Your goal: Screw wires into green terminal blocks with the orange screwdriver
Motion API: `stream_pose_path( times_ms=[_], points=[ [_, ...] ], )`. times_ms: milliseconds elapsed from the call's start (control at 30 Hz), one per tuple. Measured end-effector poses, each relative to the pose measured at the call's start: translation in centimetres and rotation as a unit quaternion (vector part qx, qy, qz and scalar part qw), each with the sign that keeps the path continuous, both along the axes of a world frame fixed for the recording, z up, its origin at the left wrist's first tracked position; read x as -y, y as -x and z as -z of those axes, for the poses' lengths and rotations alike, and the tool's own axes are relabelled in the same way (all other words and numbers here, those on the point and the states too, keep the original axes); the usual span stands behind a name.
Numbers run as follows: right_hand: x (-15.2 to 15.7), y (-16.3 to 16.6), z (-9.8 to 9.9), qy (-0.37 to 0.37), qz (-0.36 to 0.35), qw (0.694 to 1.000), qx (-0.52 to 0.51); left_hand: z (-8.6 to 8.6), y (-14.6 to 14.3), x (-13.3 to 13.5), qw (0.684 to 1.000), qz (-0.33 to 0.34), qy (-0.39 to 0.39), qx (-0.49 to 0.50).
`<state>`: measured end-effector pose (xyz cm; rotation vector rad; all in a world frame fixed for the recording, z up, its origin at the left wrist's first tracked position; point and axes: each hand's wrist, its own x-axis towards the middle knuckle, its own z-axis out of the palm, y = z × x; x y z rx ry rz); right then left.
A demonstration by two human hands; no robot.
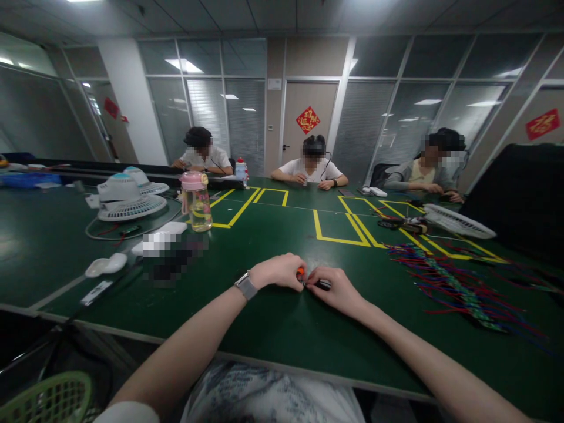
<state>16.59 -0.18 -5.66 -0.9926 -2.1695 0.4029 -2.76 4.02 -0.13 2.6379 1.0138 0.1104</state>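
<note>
My left hand (284, 271), with a watch on its wrist, is closed round a small orange object (301, 274). Only a bit of orange shows between thumb and fingers, so its kind is hidden. Close beside it, my right hand (335, 288) pinches a small dark object with a pale edge (324, 284), mostly covered by the fingers and palm. The fingertips of both hands nearly meet, just above the green tabletop (273, 329). Whether the two held pieces touch, I cannot make out.
Wired circuit boards (458, 285) lie at right, near a white fan part (458, 221). A pink-lidded bottle (200, 202), fan heads (127, 197) and a white power strip (165, 235) are at left. Yellow tape (343, 239) marks the table. Three people sit opposite.
</note>
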Motion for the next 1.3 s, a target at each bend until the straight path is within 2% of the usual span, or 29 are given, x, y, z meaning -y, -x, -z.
stream_pose_path(
  times_ms=[267,467,700,767,867,933,1000,1067,1200,1300],
  points=[
    [0.4,0.0,-1.0,-0.022,-0.01,0.999,0.033,-0.4,-0.7,0.9,0.998,-0.002,-0.063,-0.018],
    [0.1,0.0,-0.8,0.05,0.011,0.998,-0.023,-0.7,-0.7,1.1,0.997,0.013,-0.071,-0.033],
    [0.4,-0.2,-1.4,-0.047,-0.038,0.998,0.017,-0.5,-0.9,0.9,0.997,0.01,-0.065,-0.046],
    [0.4,-0.2,-1.5,-0.034,-0.026,0.999,0.0,-0.4,-0.8,0.7,0.997,0.014,-0.067,-0.039],
    [0.2,-0.3,-1.4,0.042,0.027,0.997,-0.052,-0.6,-0.2,0.3,0.998,0.024,-0.053,-0.012],
    [-0.1,-0.4,-1.2,0.102,0.056,0.989,-0.091,-1.2,0.5,-0.1,0.999,0.025,-0.025,0.03],
    [-0.2,-0.3,-1.1,0.149,0.065,0.979,-0.126,-1.9,1.0,-0.4,0.994,0.017,0.003,0.108],
    [-0.2,-0.2,-1.2,0.175,0.063,0.971,-0.152,-2.5,1.3,-0.5,0.976,0.003,-0.002,0.217],
    [0.1,0.2,-1.2,0.185,0.06,0.968,-0.159,-3.1,1.1,-0.5,0.893,-0.052,-0.07,0.442],
    [0.3,0.3,-1.2,0.177,0.061,0.971,-0.147,-3.0,0.7,-0.3,0.843,-0.07,-0.062,0.53]
  ],
)
